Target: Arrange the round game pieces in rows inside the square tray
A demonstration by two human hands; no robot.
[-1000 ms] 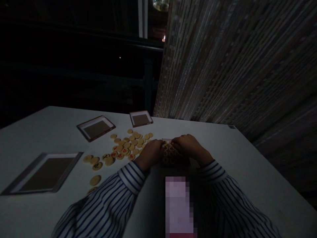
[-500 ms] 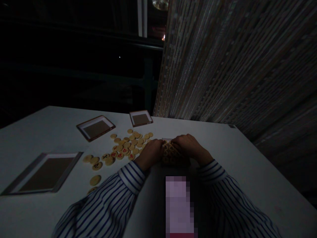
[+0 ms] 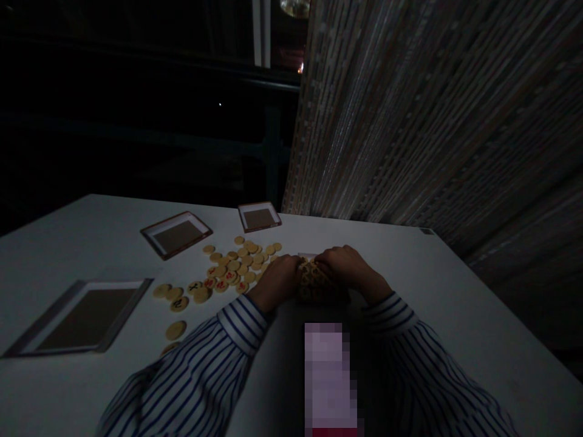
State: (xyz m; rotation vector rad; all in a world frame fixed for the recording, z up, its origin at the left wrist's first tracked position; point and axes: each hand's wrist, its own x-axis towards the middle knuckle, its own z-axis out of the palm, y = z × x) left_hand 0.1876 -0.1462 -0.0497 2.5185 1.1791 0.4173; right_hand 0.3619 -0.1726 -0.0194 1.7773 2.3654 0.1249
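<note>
We see a pale tabletop (image 3: 455, 315) in dim light. Three shallow rectangular trays lie on its left side: a large one (image 3: 79, 317) nearest us, a middle one (image 3: 177, 235) farther back, and a small one (image 3: 259, 217) at the far edge. Loose round discs (image 3: 237, 265) lie scattered between them, some marked red, some black. A smaller group (image 3: 180, 296) sits just beside the large tray, with a single disc (image 3: 175, 331) apart. A streaked, woven-looking screen (image 3: 432, 121) rises on the right, and everything behind is dark.
</note>
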